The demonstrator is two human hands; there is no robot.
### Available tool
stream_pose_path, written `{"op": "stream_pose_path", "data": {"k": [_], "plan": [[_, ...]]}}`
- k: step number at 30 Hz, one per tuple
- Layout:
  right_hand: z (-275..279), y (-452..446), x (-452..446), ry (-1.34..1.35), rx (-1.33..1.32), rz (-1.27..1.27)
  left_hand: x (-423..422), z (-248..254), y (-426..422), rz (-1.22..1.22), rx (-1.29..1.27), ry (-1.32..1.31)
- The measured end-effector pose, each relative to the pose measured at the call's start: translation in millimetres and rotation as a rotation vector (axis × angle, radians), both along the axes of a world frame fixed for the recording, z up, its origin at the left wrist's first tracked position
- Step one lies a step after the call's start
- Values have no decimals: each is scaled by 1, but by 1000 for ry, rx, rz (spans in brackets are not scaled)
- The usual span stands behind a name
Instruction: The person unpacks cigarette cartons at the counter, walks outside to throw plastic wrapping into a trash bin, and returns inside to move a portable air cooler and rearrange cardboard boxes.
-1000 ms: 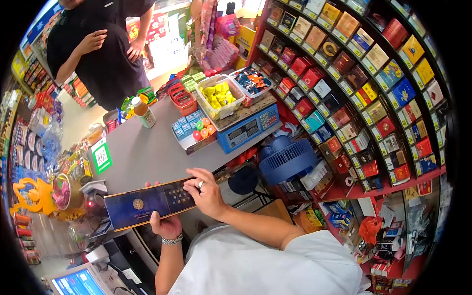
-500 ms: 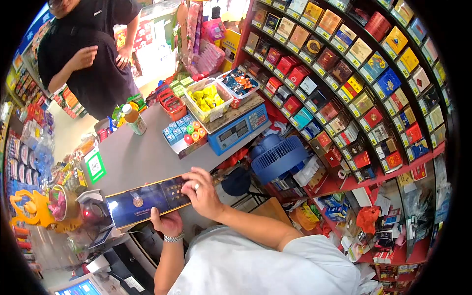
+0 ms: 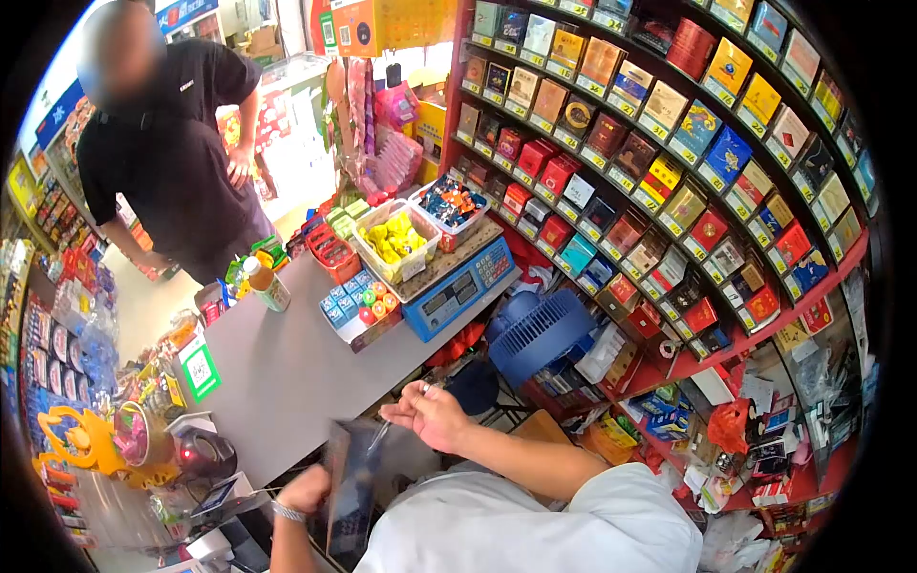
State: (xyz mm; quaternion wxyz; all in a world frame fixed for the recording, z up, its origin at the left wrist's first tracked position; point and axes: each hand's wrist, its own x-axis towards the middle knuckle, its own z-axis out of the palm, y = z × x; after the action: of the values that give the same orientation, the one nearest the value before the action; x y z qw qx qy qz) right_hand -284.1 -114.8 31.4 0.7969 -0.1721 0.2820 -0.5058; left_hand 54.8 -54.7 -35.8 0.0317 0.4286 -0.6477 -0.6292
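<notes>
My left hand (image 3: 304, 489), with a metal watch at the wrist, grips the left edge of a dark blue flat box (image 3: 351, 487), which is tilted steeply and blurred by motion. Up and to the right, my right hand (image 3: 426, 416) has its fingers pressed together on a thin, clear strip (image 3: 380, 435) that hangs toward the top of the box. The strip is too blurred to make out its material. Both hands are in front of my body, below the counter's near edge.
The grey counter (image 3: 258, 382) bears a bottle (image 3: 266, 285), a green code card (image 3: 200, 370), candy tubs (image 3: 394, 244) and a blue scale (image 3: 460, 288). A blue fan (image 3: 540, 334) stands right of it. A person (image 3: 172, 143) stands across the counter. Shelves of small boxes fill the right.
The box has swung from nearly level to steep and moved down. My left hand went lower left, my right hand shifted right and down, away from the box. The other person's arm has dropped.
</notes>
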Motion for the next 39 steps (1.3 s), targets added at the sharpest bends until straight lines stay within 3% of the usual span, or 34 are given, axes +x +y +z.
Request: {"op": "stream_pose_path", "data": {"k": [2,4,9,11,14,15,17,20,21,23,24,26,27,29,31,33,35,36,37,39], "plan": [[30,-15,-12,-97,122,-30,0,-42,18,-104,157,56],[60,-33,-30,-108,106,-87,-48,9,30,87,391,433],[112,-93,-128,-19,-64,-427,-74,86,29,-77,233,457],[157,-95,-181,114,-236,-660,-83,91,45,67,94,342],[179,-93,-234,465,-440,-1261,-77,53,73,394,299,521],[164,-83,-222,578,-491,-1160,-78,50,77,568,389,582],[134,-63,-197,801,-612,-966,-83,46,76,646,352,598],[116,1,-74,1141,-1208,85,-94,59,56,671,296,620],[80,12,-45,1193,-1397,189,-94,61,50,658,308,604],[57,19,-17,1242,-1504,-101,-96,60,36,596,278,629],[46,14,-13,1243,-1493,-106,-113,82,31,649,317,702],[30,0,-12,869,-1343,-229,-107,74,33,609,362,685],[41,2,-13,870,-1334,-233,-103,71,34,566,412,665],[76,-8,-22,509,-562,-128,-97,77,35,543,415,634],[87,-33,-47,194,-273,-330,-81,61,43,460,295,667],[110,-51,-81,-102,-296,-473,-76,60,47,443,285,714],[84,-57,-102,790,-663,-545,-79,70,49,660,192,994],[78,-55,-110,1286,-1184,-486,-84,69,43,740,163,1189],[86,-33,-94,1227,-967,-255,-91,74,35,824,130,1381],[51,-11,-74,1372,-1100,64,-105,98,17,889,92,1457]]}}
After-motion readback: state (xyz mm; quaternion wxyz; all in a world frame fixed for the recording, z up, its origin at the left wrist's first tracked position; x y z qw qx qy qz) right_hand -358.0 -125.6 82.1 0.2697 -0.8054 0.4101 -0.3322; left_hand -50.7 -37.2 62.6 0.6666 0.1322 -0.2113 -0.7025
